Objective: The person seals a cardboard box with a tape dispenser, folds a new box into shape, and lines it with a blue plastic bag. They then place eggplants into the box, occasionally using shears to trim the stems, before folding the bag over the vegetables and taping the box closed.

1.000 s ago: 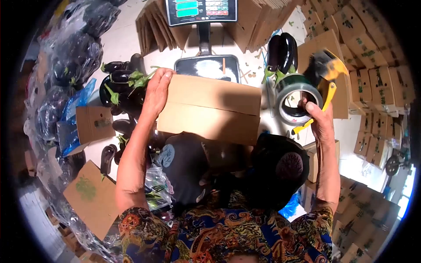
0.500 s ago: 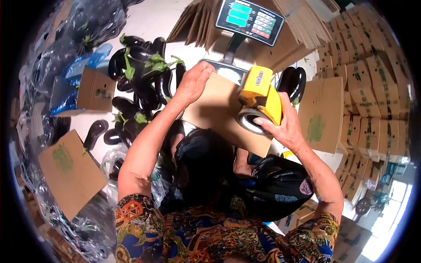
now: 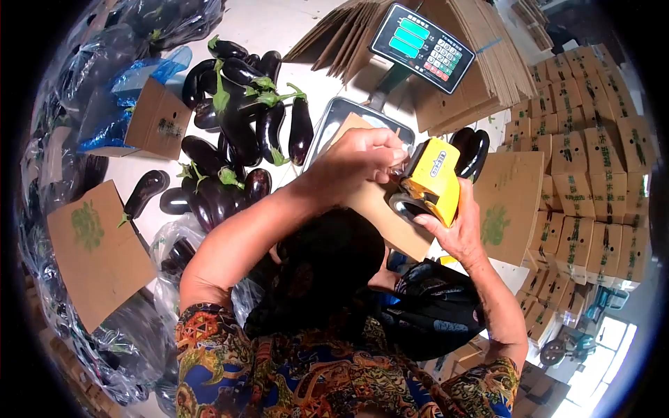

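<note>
My right hand (image 3: 463, 226) is wrapped round a yellow tape dispenser (image 3: 435, 171), its roll of tape facing down and toward me. The fingers of my left hand (image 3: 359, 160) are pinched together against the dispenser's front edge, on what looks like a shiny bit of clear tape. Below both hands a cardboard box (image 3: 390, 219) stands in front of my knees, partly hidden by my left hand and forearm. Behind it is a scale with a metal platform (image 3: 338, 111) and a lit display (image 3: 423, 47).
Eggplants (image 3: 240, 139) lie in a heap on the floor to the left. Beside them are an open carton (image 3: 160, 122) with blue plastic and a loose cardboard flap (image 3: 97, 251). Flattened cardboard (image 3: 474, 83) leans behind the scale. Stacked cartons (image 3: 585, 160) line the right side.
My left hand has moved right, from the far corner of the box to the front of the tape dispenser, and its fingers have closed. The dispenser has shifted slightly right and down.
</note>
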`<state>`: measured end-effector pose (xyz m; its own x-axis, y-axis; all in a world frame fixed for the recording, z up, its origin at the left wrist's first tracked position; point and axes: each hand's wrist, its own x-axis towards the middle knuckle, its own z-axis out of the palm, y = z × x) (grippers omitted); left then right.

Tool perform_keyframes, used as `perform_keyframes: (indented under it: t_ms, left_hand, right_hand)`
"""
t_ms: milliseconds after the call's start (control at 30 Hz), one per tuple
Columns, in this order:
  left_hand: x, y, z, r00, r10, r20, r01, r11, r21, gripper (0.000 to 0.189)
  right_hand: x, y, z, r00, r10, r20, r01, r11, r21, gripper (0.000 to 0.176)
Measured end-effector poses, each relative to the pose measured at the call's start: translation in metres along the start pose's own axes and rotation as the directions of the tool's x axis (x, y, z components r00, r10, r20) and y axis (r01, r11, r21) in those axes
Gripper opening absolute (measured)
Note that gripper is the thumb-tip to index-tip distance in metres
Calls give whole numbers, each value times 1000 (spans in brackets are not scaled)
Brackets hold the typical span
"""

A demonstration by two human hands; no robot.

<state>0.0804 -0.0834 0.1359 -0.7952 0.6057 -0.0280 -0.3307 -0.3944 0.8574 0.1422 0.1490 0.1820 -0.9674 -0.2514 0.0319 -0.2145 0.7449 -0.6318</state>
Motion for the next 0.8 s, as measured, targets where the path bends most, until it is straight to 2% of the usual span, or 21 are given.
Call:
perform_keyframes:
  t_ms: [33,133,233,333,367,500,600,667,700,733,800]
  left_hand:
    - [0,0,2,999,-52,5,52,994,-97,31]
    - [-2,-5,-1,998,-57,22,61,964,-259,32]
    - [-4,8,5,977,-211,-6,191,894,-405,33]
    - [-3,-1,5,990,-107,-90,99,991,-93,31]
    - [-6,-11,-3,999,29,-38,-32,997,-73,27]
    - [-8,3,-8,986,-42,-163,49,998,38,20]
    - [-5,-5,-23,951,219,-219,-126,919,373,20]
    - [-5,-11,-46,904,400,-153,-271,812,517,17]
    - [-8,-6,-56,920,244,-306,-125,923,363,17]
    - [-14,-3,-70,898,62,-436,15,985,172,17]
    - [-23,9,-116,802,10,-597,168,956,241,16]
  right_hand:
    - [0,1,0,1000,-7,8,7,1000,-16,71]
    - [-1,1,1,1000,-10,-5,10,1000,-23,71]
    - [-1,4,3,999,-24,-23,24,1000,-4,71]
    - [1,-4,5,999,-32,-5,32,999,-26,72]
    - [2,-7,5,999,-36,-1,36,998,-49,71]
    - [9,-20,6,998,-50,38,55,989,-138,69]
    - [20,-35,3,994,9,112,12,983,-185,67]
    - [26,-39,1,986,30,166,9,973,-232,67]
    - [25,-39,-1,986,39,163,-1,974,-227,67]
    - [25,-37,-4,983,65,172,-20,967,-254,66]
    - [19,-32,-12,976,125,178,-66,950,-305,65]
